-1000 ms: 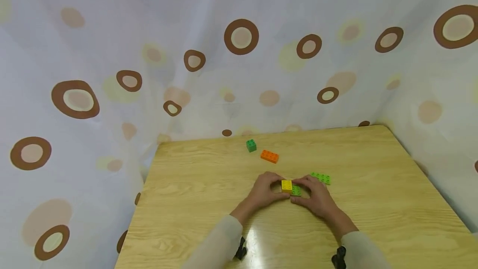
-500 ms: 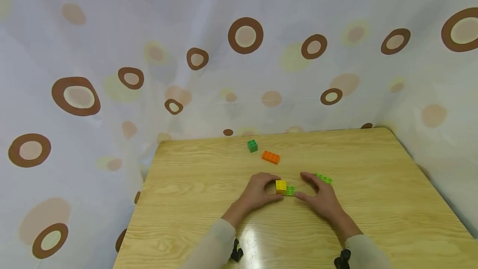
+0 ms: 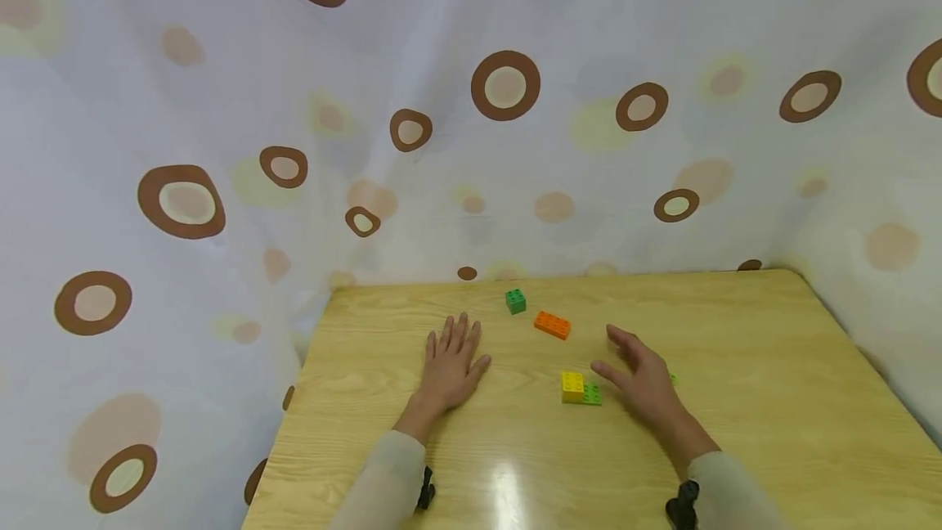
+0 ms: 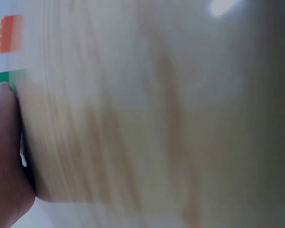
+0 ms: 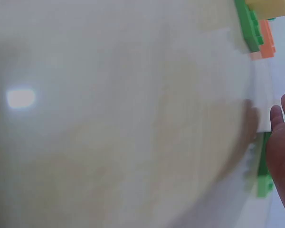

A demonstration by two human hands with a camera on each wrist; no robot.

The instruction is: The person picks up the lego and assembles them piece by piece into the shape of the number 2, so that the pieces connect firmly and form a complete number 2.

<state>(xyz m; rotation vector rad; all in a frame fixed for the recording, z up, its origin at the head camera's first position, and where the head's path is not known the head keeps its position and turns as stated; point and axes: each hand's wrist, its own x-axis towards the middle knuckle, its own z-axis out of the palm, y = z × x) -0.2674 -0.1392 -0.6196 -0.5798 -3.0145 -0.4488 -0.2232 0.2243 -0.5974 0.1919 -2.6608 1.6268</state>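
Note:
A yellow brick [image 3: 572,387] sits at the left end of a flat light-green brick [image 3: 592,394], near the table's middle. My left hand [image 3: 447,375] lies well to the left of this pair, palm down with fingers spread, holding nothing. To the right of the pair is my right hand [image 3: 648,387], thumb and fingers apart with nothing between them. Behind that hand a second light-green brick [image 3: 673,379] is mostly hidden in the head view; in the right wrist view it shows beside the hand as a green strip [image 5: 262,185].
Farther back on the wooden table [image 3: 736,350] lie an orange brick [image 3: 552,325] and a dark-green brick [image 3: 515,301]. A curtain [image 3: 574,162] with brown spots hangs behind the table and along its sides.
My left hand has let go of the yellow brick and moved left, its fingers now spread. My right hand has drawn away from the light-green brick and opened wider.

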